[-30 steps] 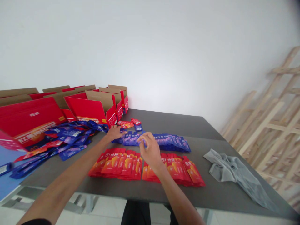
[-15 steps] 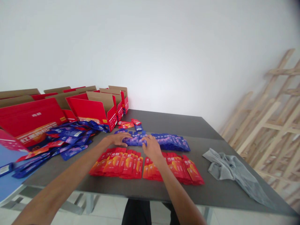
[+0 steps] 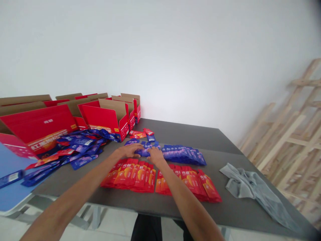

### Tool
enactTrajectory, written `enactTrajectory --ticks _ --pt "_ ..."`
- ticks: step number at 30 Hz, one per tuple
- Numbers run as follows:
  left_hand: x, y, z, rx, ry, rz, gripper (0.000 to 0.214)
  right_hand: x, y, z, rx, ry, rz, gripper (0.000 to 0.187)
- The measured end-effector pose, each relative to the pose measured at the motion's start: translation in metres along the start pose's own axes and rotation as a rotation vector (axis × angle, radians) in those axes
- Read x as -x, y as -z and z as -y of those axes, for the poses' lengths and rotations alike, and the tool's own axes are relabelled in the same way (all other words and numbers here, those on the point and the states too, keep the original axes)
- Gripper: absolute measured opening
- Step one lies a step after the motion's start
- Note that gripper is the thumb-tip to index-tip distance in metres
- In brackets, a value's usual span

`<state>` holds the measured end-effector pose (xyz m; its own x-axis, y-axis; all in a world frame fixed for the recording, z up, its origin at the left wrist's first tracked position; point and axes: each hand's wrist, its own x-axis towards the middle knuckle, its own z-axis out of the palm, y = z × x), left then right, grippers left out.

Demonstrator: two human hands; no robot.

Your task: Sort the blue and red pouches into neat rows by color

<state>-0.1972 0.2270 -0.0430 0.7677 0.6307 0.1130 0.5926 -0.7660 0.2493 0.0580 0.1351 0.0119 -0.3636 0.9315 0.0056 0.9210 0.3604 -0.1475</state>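
Note:
My left hand [image 3: 130,150] is at the left end of a short row of blue-purple sachets [image 3: 145,152], fingers curled over them. At the row's right end, my right hand [image 3: 154,155] closes on the same sachets, its fingertips pointing left. The two hands are a small gap apart, with the sachets between them. To the right lies a longer overlapping row of blue sachets [image 3: 184,154]. Nearer me are two fanned groups of red sachets, a left group [image 3: 130,175] and a right group [image 3: 189,182], below my forearms.
Open red cartons [image 3: 102,115] line the left side, with a loose heap of blue and red sachets [image 3: 80,147] before them. A few sachets [image 3: 137,134] lie behind my left hand. A crumpled grey cloth [image 3: 240,182] lies at right. Wooden frames [image 3: 288,134] lean on the wall.
My right hand has shifted a little left and its fingers have closed in toward my left hand. The view has turned slightly; the sachet groups lie as before.

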Motion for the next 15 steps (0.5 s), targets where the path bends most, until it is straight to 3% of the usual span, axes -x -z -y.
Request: enactTrajectory --ticks 6,10,12,15 --pt "-0.001 0.0 -0.024 -0.008 0.053 -0.043 0.054 -0.002 -0.004 0.001 0.01 0.027 -0.031 0.035" --pt "0.005 0.017 -0.048 0.018 0.116 -0.096 0.05 -0.002 -0.007 -0.001 0.005 0.024 -0.04 0.034" --pt "0.019 0.035 -0.057 0.071 0.308 -0.219 0.047 -0.001 -0.007 -0.002 -0.003 0.019 -0.05 0.036" --pt "0.061 0.068 -0.062 0.108 0.787 -0.479 0.043 0.003 -0.005 0.0 -0.023 0.009 -0.083 0.039"
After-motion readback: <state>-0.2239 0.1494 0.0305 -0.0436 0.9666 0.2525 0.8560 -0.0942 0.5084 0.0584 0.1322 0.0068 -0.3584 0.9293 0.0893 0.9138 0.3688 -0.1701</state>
